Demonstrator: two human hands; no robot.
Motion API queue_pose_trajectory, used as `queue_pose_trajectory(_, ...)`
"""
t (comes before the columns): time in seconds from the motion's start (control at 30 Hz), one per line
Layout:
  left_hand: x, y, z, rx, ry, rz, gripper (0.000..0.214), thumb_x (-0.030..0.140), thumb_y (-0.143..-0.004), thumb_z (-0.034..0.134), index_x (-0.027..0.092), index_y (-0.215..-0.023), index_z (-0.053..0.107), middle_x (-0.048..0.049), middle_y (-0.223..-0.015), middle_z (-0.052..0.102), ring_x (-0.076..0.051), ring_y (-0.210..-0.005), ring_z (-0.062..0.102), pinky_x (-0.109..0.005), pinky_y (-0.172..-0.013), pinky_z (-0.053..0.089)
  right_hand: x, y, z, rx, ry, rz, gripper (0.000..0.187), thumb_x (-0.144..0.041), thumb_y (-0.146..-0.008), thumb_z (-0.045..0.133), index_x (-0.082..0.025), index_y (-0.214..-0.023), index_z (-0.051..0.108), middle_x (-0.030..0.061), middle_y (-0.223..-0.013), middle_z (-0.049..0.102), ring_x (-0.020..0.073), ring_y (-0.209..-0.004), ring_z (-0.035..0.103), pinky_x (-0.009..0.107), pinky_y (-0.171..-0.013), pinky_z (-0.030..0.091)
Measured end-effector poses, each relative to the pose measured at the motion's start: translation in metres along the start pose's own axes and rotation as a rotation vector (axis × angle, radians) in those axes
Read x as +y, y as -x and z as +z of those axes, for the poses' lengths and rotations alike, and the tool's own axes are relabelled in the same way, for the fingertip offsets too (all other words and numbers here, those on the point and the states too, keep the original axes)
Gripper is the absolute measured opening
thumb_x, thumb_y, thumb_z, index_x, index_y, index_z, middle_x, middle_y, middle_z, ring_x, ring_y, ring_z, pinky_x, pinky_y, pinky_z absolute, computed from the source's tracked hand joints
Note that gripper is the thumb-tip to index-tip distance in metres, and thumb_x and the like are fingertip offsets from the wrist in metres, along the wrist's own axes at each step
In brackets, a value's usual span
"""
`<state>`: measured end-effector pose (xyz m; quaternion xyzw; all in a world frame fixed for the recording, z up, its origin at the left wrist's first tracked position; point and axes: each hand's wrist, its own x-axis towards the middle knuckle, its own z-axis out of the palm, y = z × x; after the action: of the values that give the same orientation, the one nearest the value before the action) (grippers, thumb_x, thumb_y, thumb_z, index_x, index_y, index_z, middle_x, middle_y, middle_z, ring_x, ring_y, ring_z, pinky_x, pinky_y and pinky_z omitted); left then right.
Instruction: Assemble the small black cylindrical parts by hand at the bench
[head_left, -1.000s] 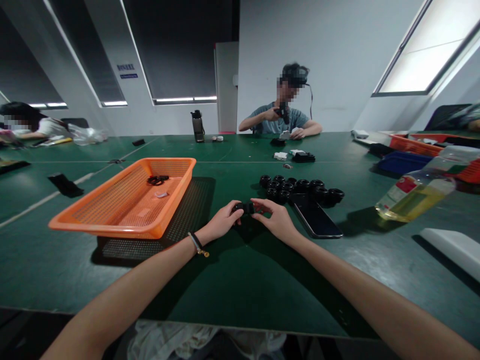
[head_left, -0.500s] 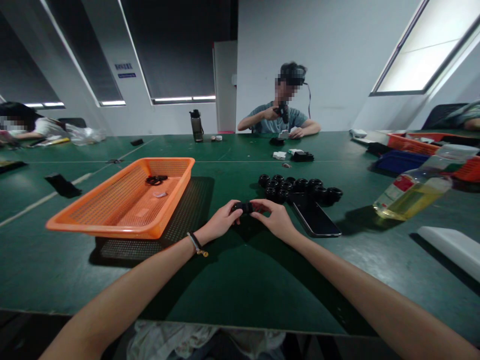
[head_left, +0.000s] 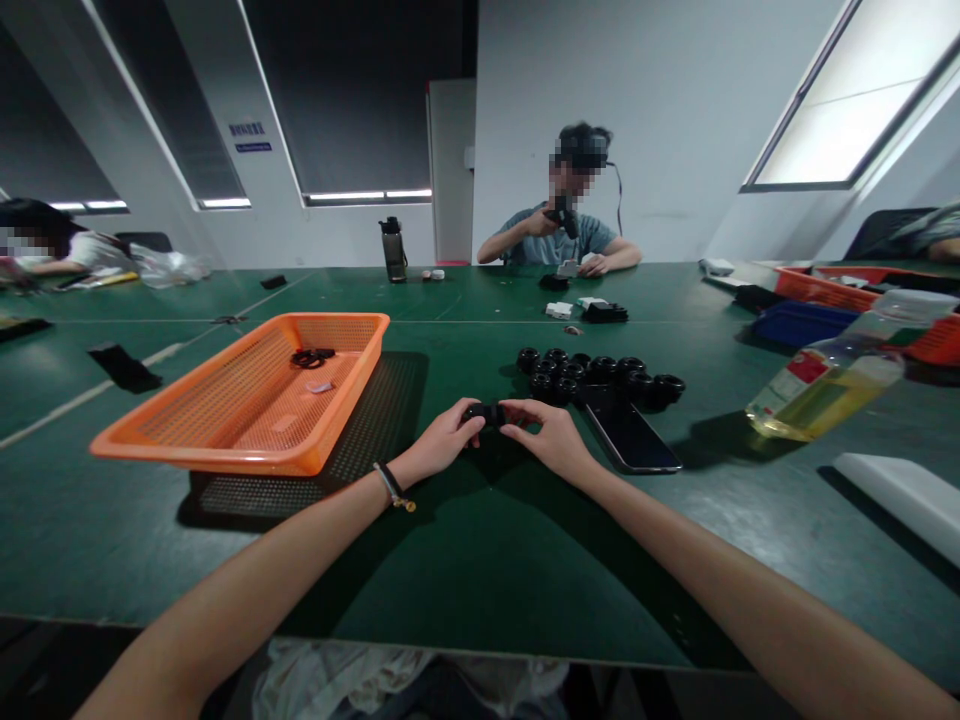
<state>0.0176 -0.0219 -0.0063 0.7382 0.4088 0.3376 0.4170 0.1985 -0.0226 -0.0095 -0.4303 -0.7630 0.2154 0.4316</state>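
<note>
Between my two hands, above the green table (head_left: 480, 560), is a small black cylindrical part (head_left: 486, 413); its exact kind is too small to make out. My left hand (head_left: 448, 438) grips its left end between thumb and fingers. The right end is pinched by my right hand (head_left: 551, 435), whose thumb and forefinger meet at it. Just beyond my right hand stands a cluster of several round, shiny black parts (head_left: 566, 372). A dark-screened smartphone (head_left: 630, 430) lies beside that cluster, close to my right wrist.
An orange perforated basket (head_left: 225, 462) holding a black cable (head_left: 311, 358) stands on the left. To the right are a tilted bottle of yellow liquid (head_left: 821, 385) and a white block (head_left: 904, 490). Across the table sit a person (head_left: 559, 235) and a dark drinking bottle (head_left: 393, 250).
Almost nothing differs: both hands keep the same grip on the black part in the same place. The person opposite has shifted the black handheld tool very slightly.
</note>
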Motion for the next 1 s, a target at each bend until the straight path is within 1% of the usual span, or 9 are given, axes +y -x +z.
queue_pose_trajectory(0.17,0.0004,0.0002,-0.0001,0.002,-0.001,-0.001,0.027,0.029,-0.084,0.038,0.013,-0.105,0.045,0.0018,-0.065,0.049,-0.011,-0.06,0.047,-0.023,-0.057,0.037,0.0,0.0003,-0.0008,0.006,-0.014,-0.05,0.029,-0.012,-0.068,0.061,-0.019,-0.096,0.064,0.0042,-0.086,0.065,0.0165,-0.076,0.061,0.029,-0.066,0.05)
queue_pose_trajectory(0.43,-0.0026,-0.0013,0.0004,0.01,-0.026,0.008,0.027,0.029,-0.084,0.039,0.014,-0.105,0.045,0.0023,-0.064,0.049,-0.011,-0.059,0.047,-0.023,-0.057,0.037,0.004,0.0012,0.0033,0.054,-0.062,-0.012,0.032,-0.012,-0.066,0.062,-0.02,-0.097,0.062,0.0023,-0.085,0.067,0.0163,-0.076,0.061,0.031,-0.072,0.05)
queue_pose_trajectory(0.53,-0.0037,-0.0015,0.0005,0.013,-0.02,0.016,0.027,0.031,-0.084,0.039,0.014,-0.105,0.045,0.0024,-0.064,0.049,-0.011,-0.058,0.047,-0.023,-0.057,0.038,0.0035,0.0006,0.0032,0.048,-0.051,-0.011,0.029,-0.012,-0.065,0.062,-0.019,-0.093,0.063,0.0029,-0.085,0.067,0.0165,-0.075,0.061,0.031,-0.072,0.05)
queue_pose_trajectory(0.67,-0.0037,-0.0012,0.0005,0.017,-0.023,0.01,0.028,0.031,-0.084,0.039,0.014,-0.105,0.045,0.0024,-0.064,0.048,-0.011,-0.058,0.047,-0.023,-0.057,0.038,0.0022,0.0003,0.0024,0.033,-0.04,-0.004,0.029,-0.013,-0.066,0.063,-0.018,-0.094,0.063,0.0037,-0.085,0.067,0.0165,-0.075,0.061,0.031,-0.071,0.05)
queue_pose_trajectory(1.0,-0.0029,-0.0003,0.0001,0.011,-0.031,0.001,0.028,0.031,-0.084,0.039,0.014,-0.107,0.044,0.002,-0.066,0.049,-0.011,-0.06,0.047,-0.023,-0.058,0.038,0.0001,0.0008,0.0,0.012,-0.01,0.001,0.027,-0.015,-0.068,0.062,-0.019,-0.095,0.064,0.0036,-0.085,0.068,0.0164,-0.075,0.062,0.031,-0.07,0.051)
